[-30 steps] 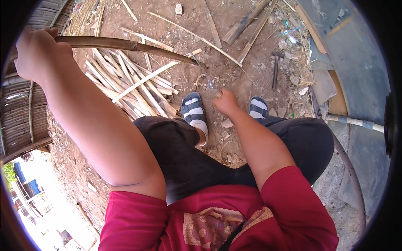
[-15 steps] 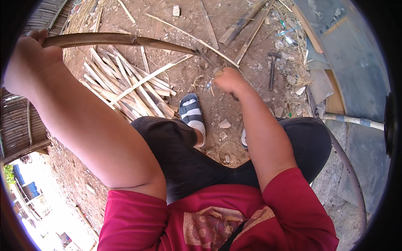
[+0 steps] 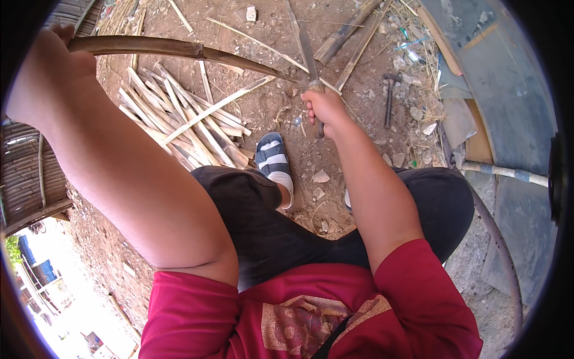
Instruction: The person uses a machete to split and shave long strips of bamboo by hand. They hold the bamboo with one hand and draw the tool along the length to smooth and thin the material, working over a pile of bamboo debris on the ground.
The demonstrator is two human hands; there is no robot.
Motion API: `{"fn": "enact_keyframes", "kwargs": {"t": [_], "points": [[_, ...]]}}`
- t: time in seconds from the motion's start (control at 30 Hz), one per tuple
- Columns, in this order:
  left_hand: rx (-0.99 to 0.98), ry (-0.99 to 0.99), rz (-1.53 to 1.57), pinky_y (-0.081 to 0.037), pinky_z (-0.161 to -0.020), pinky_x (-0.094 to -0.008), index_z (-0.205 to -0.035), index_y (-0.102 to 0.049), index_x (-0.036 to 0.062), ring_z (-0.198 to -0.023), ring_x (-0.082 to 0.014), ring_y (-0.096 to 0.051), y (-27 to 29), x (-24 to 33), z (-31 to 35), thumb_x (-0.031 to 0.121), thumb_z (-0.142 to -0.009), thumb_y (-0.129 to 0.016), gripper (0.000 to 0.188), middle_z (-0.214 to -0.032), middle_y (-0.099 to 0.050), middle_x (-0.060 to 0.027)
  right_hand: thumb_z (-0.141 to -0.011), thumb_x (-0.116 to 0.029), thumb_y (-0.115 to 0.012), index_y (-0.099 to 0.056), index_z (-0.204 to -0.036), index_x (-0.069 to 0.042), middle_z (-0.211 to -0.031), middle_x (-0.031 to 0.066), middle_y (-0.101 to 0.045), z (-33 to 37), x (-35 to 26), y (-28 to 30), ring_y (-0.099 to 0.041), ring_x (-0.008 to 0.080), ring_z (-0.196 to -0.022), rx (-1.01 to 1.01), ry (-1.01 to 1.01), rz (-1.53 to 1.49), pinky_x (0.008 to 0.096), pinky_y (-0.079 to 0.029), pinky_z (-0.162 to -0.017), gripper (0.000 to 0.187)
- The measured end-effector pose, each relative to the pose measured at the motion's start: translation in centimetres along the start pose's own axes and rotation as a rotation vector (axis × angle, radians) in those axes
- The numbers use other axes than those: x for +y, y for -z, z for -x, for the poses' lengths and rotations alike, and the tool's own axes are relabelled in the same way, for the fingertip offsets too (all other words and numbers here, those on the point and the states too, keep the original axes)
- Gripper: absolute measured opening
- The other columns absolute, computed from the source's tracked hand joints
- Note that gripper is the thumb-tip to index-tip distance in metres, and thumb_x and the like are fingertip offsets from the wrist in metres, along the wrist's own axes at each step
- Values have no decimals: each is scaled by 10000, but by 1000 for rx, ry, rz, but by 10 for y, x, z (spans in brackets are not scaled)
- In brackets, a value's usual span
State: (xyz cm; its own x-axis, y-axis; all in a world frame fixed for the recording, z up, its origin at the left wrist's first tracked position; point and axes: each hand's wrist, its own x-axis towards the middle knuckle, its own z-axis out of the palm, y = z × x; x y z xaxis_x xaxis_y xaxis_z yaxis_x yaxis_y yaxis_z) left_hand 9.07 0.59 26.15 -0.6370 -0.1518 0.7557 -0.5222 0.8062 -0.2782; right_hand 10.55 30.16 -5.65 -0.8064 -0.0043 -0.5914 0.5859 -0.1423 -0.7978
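My left hand (image 3: 51, 78) is raised at the upper left, closed around the end of a long curved brown bamboo strip (image 3: 179, 51). The strip reaches right, and its tip ends near my right hand. My right hand (image 3: 326, 107) is closed on the handle of a long knife (image 3: 308, 51), whose blade points up and away over the dirt. The blade stands next to the strip's tip. I am seated, with dark trousers and a sandalled foot (image 3: 274, 158) below the hands.
A pile of split pale bamboo slats (image 3: 185, 122) lies on the dirt ahead at left. A hammer (image 3: 390, 96) lies to the right among stones and litter. Bamboo poles (image 3: 350, 30) lie at the top; grey metal sheets (image 3: 502, 90) and a pipe (image 3: 508, 173) sit at right.
My right hand rose from near my feet and now grips the knife, blade up by the strip's tip. My left hand with the strip shifted slightly upward.
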Motion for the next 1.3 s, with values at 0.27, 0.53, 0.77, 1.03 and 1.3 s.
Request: {"fn": "enact_keyframes", "kwargs": {"t": [0.27, 0.53, 0.77, 1.03, 1.3], "points": [[75, 173, 409, -551, -915, -219, -1167, -653, -21, -1025, -158, -726, 18, 10, 7, -41, -851, -652, 316, -1077, -761, -113, -841, -269, -715, -632, -1035, -32, -934, 228, -720, 9, 27, -11, -700, 430, -902, 377, 654, 395, 492, -535, -782, 318], [133, 166, 552, -547, -884, -249, -1139, -608, -49, -984, -220, -724, 19, 32, 8, -42, -887, -589, 253, -999, -741, -184, -807, -253, -679, -649, -1196, 34, -1198, 286, -673, -18, 87, 19, -641, 427, -1148, 114, 35, 838, 466, -512, -976, 484], [110, -48, 411, -585, -877, -242, -1134, -664, -54, -1029, -181, -725, -25, -36, -13, -109, -760, -673, 378, -1071, -747, -120, -819, -201, -665, -624, -1016, 66, -804, 172, -653, -13, 30, 11, -613, 264, -647, -176, -41, 764, 393, -471, -583, 335], [71, 237, 774, -585, -845, -247, -1098, -654, -111, -978, -171, -728, 5, 18, -10, -117, -841, -507, 296, -1049, -747, -120, -897, -201, -678, -594, -853, -45, -621, 3, -548, 2, 18, 13, -509, 138, -491, -307, -296, 437, 332, -406, -453, 183], [121, 398, 1109, -564, -662, -234, -1130, -595, -139, -938, -214, -731, 25, 39, -5, -71, -869, -415, 324, -978, -745, -192, -837, -253, -712, -673, -1044, 48, -1035, 234, -720, 9, 0, 7, -715, 367, -931, -103, 37, 1055, 462, -567, -790, 368]]}}
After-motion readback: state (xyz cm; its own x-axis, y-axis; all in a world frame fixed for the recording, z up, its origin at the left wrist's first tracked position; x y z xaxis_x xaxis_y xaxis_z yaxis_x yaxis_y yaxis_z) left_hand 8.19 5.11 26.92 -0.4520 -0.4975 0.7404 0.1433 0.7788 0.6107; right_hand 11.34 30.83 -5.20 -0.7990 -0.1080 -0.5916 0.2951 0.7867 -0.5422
